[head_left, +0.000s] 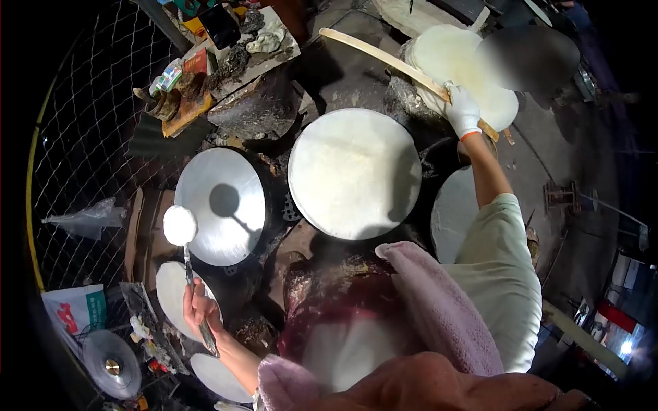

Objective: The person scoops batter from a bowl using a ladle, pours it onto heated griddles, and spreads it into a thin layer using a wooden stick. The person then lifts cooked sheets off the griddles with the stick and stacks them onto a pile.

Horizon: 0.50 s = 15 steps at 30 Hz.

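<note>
Head camera, and my left hand is closed round the ladle, its white-coated bowl ahead of my fingers, at the shiny pan's edge! Over on the right, my gloved right hand clasps a long wooden stick, right by the pale round sheets.

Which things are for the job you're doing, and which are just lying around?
Seem to belong to the job:
long-handled ladle heaped with white, in the bare left hand
long curved wooden stick, in the gloved right hand
round silver pan
stack of thin, round, pale sheets

Seem to be just about:
clear crumpled plastic bag
white-and-green bag with red marks
</note>
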Tool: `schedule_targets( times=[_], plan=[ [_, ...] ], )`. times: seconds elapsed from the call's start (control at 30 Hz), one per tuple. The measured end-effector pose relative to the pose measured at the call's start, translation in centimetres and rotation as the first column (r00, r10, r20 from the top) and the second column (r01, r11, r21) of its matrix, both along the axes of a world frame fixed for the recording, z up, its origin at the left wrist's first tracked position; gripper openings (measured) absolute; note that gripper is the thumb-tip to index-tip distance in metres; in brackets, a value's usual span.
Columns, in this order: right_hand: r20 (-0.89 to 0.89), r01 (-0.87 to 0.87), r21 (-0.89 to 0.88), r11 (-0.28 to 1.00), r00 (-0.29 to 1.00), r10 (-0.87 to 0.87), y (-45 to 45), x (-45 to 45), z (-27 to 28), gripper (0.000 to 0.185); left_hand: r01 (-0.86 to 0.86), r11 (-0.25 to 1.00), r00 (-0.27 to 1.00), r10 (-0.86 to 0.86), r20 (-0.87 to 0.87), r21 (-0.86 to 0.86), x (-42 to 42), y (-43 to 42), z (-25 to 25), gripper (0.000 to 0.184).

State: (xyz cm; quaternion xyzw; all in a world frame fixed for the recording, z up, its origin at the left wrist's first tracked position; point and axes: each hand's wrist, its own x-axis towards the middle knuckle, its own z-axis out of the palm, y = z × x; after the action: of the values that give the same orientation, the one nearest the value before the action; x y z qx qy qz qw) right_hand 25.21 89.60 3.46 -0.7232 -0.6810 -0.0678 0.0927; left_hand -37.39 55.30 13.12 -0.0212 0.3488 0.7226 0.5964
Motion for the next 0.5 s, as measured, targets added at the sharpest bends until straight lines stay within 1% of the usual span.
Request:
schedule_targets(
  times=[0.03, 0.07, 0.13, 0.2, 0.23, 0.27, 0.3, 0.33, 0.37, 0.4, 0.47, 0.5],
  plan=[
    [-0.030, 0.026, -0.051, 0.998, 0.999, -0.028, 0.0, -0.7, 0.9, 0.041, 0.024, 0.999, 1.000, -0.024, 0.016, 0.021, -0.1, 0.0, -0.1, 0.034],
    [-0.044, 0.039, -0.022, 0.999, 0.998, -0.040, 0.0, -0.7, 0.8, 0.041, 0.043, 0.998, 0.999, -0.044, 0.031, 0.040, -0.4, -0.2, -0.3, 0.034],
    [-0.088, 0.027, 0.027, 0.999, 0.996, -0.024, 0.7, -0.6, -0.2, 0.042, -0.020, 0.997, 0.982, 0.007, -0.188, -0.069, -1.9, -1.2, -2.0, 0.031],
    [-0.075, -0.213, 0.201, 0.956, 0.970, 0.232, 2.1, 1.7, -2.5, 0.049, -0.156, 0.953, 0.952, 0.076, -0.297, -0.259, 0.5, 1.5, -1.2, 0.037],
    [-0.134, -0.178, 0.119, 0.977, 0.972, 0.194, 0.9, 0.0, -0.7, 0.052, -0.222, 0.910, 0.933, 0.093, -0.349, -0.351, 1.7, 2.8, -0.8, 0.041],
    [-0.131, -0.256, 0.215, 0.943, 0.949, 0.288, 1.1, 0.7, -2.0, 0.055, 0.121, 0.988, 0.985, -0.132, -0.112, -0.100, -0.4, 2.3, -2.7, 0.038],
    [-0.175, -0.245, 0.202, 0.948, 0.944, 0.281, 1.0, 0.8, -2.4, 0.059, 0.041, 0.974, 0.977, -0.086, -0.197, -0.221, 0.8, 4.1, -1.9, 0.036],
    [-0.152, -0.160, 0.223, 0.962, 0.969, 0.196, 0.6, 0.6, -3.0, 0.058, 0.155, 0.976, 0.964, -0.183, -0.193, -0.151, -0.4, 4.8, -3.9, 0.035],
    [-0.105, -0.080, 0.183, 0.980, 0.989, 0.100, 0.9, 1.6, -4.7, 0.056, 0.140, 0.967, 0.929, -0.203, -0.311, -0.214, 0.3, 6.6, -3.7, 0.033],
    [-0.082, 0.030, 0.119, 0.992, 0.996, -0.020, -0.9, -1.3, -2.9, 0.053, 0.168, 0.957, 0.911, -0.242, -0.333, -0.235, 0.2, 7.9, -4.5, 0.031],
    [-0.307, 0.063, 0.026, 0.998, 0.950, -0.052, -3.0, -4.4, -3.3, 0.047, 0.267, 0.938, 0.846, -0.338, -0.412, -0.221, -0.6, 10.6, -7.3, 0.031],
    [-0.422, 0.028, -0.006, 1.000, 0.906, -0.028, -5.6, -9.3, -1.4, 0.043, 0.304, 0.906, 0.781, -0.414, -0.468, -0.294, -1.2, 12.0, -8.8, 0.032]
  ],
)
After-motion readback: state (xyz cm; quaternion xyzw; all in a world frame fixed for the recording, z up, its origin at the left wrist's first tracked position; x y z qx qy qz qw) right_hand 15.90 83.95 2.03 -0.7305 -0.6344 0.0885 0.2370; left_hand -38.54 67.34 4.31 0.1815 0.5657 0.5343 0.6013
